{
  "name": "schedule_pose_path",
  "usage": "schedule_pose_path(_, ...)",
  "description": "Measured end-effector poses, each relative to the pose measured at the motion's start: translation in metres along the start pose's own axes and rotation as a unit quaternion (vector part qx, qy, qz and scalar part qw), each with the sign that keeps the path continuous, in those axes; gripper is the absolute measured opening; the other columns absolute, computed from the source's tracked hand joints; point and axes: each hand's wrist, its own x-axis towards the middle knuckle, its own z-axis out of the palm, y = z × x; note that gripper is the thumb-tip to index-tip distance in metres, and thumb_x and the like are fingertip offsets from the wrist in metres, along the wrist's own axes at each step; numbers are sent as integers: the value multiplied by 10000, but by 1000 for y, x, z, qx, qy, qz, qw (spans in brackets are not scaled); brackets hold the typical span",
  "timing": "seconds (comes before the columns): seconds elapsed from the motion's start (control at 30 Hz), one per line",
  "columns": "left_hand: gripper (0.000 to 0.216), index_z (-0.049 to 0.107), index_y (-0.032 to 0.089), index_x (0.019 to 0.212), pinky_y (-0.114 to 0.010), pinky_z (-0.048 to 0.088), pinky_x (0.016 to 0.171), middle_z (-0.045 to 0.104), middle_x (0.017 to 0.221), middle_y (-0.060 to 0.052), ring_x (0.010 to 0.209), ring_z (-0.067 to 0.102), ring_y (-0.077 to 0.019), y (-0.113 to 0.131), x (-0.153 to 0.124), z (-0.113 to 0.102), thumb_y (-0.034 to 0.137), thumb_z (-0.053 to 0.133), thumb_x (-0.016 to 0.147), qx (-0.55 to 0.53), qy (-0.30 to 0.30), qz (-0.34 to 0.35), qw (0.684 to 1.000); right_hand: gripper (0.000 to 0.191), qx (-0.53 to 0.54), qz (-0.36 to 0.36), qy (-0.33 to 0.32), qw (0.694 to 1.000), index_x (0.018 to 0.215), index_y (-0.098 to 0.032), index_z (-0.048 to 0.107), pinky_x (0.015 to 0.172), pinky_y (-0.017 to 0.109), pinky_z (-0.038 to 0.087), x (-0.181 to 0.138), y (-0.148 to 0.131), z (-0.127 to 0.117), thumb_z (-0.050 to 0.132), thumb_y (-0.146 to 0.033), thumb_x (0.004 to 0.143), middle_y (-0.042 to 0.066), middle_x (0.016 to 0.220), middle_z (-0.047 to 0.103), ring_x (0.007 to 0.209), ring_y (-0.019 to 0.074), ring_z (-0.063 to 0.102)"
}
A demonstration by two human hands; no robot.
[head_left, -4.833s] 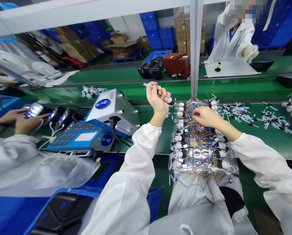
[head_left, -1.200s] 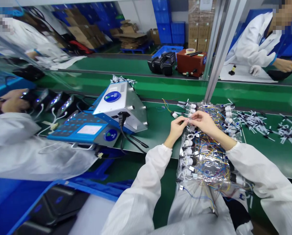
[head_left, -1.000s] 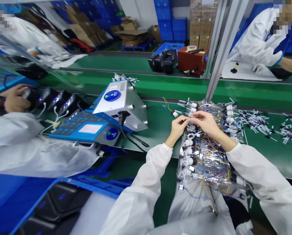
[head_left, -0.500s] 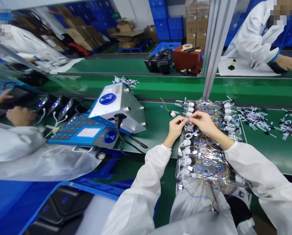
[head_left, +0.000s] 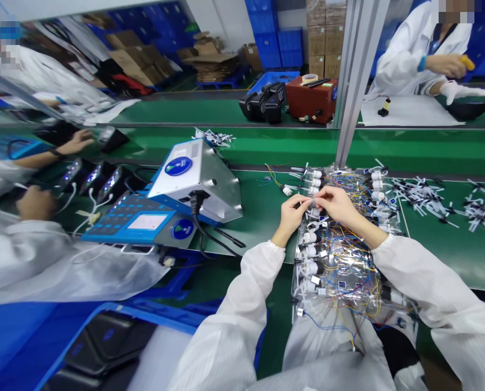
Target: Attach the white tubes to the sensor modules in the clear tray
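My left hand (head_left: 292,218) and my right hand (head_left: 337,206) meet fingertip to fingertip over the left edge of a clear plastic sheet. Both are closed in a pinch on something small and pale that I cannot make out. Beneath and around them, white-and-black cylindrical parts (head_left: 311,251) line both sides of the plastic sheet (head_left: 332,296). Thin coloured wires (head_left: 360,239) tangle down its middle. A single white part (head_left: 286,190) with yellow wires lies just left of my fingers.
White-and-black strips (head_left: 423,198) are heaped at right, more strips (head_left: 214,137) behind the blue-and-silver machine (head_left: 197,179). A metal post (head_left: 354,87) rises beyond my hands. A co-worker's hands (head_left: 37,202) are at left, beside black units (head_left: 94,176). Another person (head_left: 413,49) works opposite.
My hands stay nearly still, pinched together. At left, a co-worker's hand has reached out near a black unit on the belt. Opposite, the other person's hand with a yellow tool has risen leftward.
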Motion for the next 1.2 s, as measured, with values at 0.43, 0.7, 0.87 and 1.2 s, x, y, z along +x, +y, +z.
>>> schedule_pose_path(0.43, 187, 826, 198, 956, -306, 540, 704, 775, 886, -67, 737, 684, -161, -2, 4, -4, 369, 781, 894, 9, -22, 12, 1000, 165, -27, -14, 26, 999, 824, -175, 712, 614, 300, 521, 0, 0, 1, 737, -332, 777, 19, 711, 686, 616, 157, 622)
schedule_pose_path(0.7, 131, 822, 207, 876, -352, 572, 798, 784, 871, -72, 822, 721, -196, 4, 3, -4, 334, 793, 888, 47, 11, 65, 997, 178, -33, -18, 27, 999, 817, -178, 708, 609, 298, 519, -2, -3, 2, 752, -346, 777, 19, 698, 685, 611, 157, 621)
schedule_pose_path(0.87, 96, 824, 214, 887, -349, 574, 806, 788, 868, -65, 821, 722, -189, 5, 0, -2, 302, 790, 896, 66, 14, 87, 994, 196, -30, -21, 23, 999, 823, -181, 707, 621, 303, 523, -2, 1, 1, 749, -370, 789, 19, 697, 684, 621, 161, 627)
schedule_pose_path(1.2, 95, 827, 211, 907, -342, 583, 773, 796, 869, -69, 802, 733, -188, 5, 2, -4, 293, 780, 904, 57, -17, 86, 994, 171, -40, -10, 5, 999, 823, -174, 710, 609, 295, 509, -1, 0, 1, 739, -340, 791, 16, 694, 680, 614, 154, 612)
